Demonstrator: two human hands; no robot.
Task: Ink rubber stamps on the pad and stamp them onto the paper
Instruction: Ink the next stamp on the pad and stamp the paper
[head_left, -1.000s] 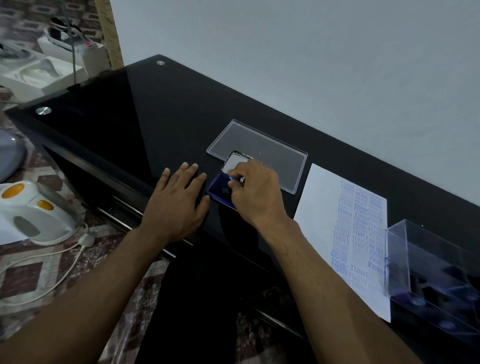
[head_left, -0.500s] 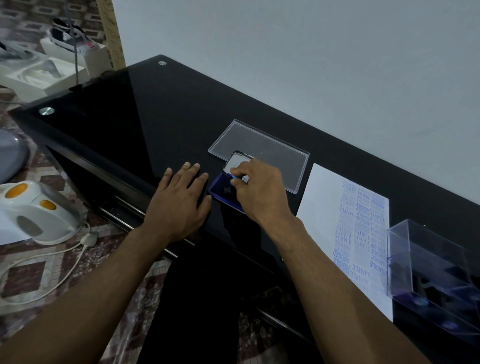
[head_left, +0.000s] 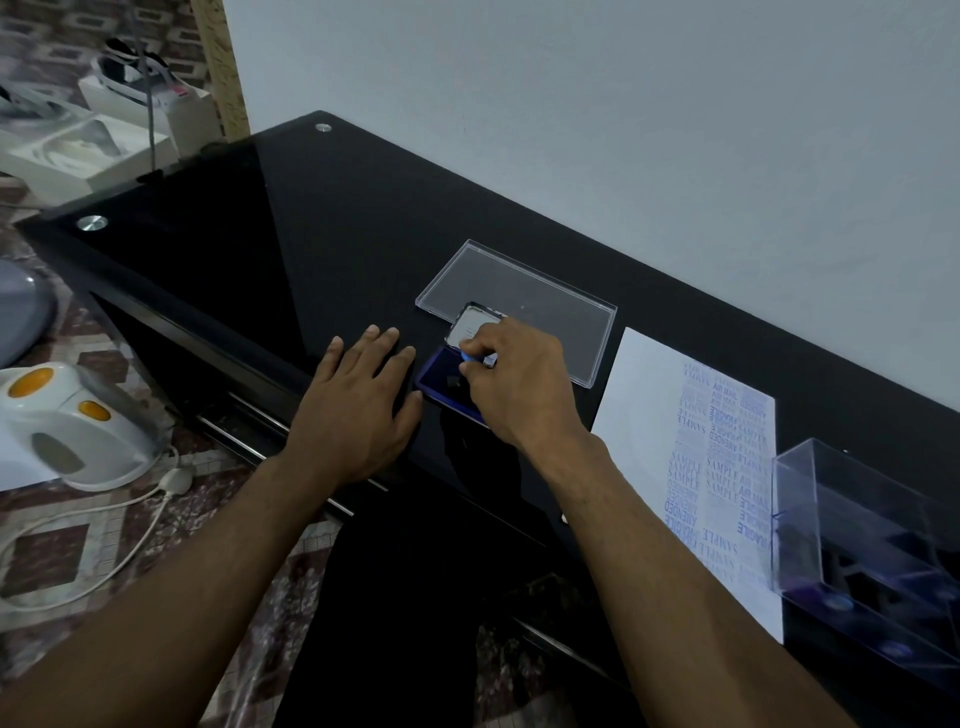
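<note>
From the head view, my right hand (head_left: 524, 384) pinched a small stamp (head_left: 480, 359) with curled fingers (head_left: 470, 345), holding it over the blue pad (head_left: 441, 382) on the desk (head_left: 311, 249). My left hand (head_left: 358, 410) lay flat and open just beside the pad. The paper (head_left: 649, 415), already printed, lay to the right, near a clear box (head_left: 857, 535).

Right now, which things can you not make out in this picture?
- Stamp, head view: the right hand covers nearly all of it.
- Near end of the ink pad: under that hand.
- Clear box: cut by the right edge; contents dark and unclear.
- Paper: faint prints are blurred.
</note>
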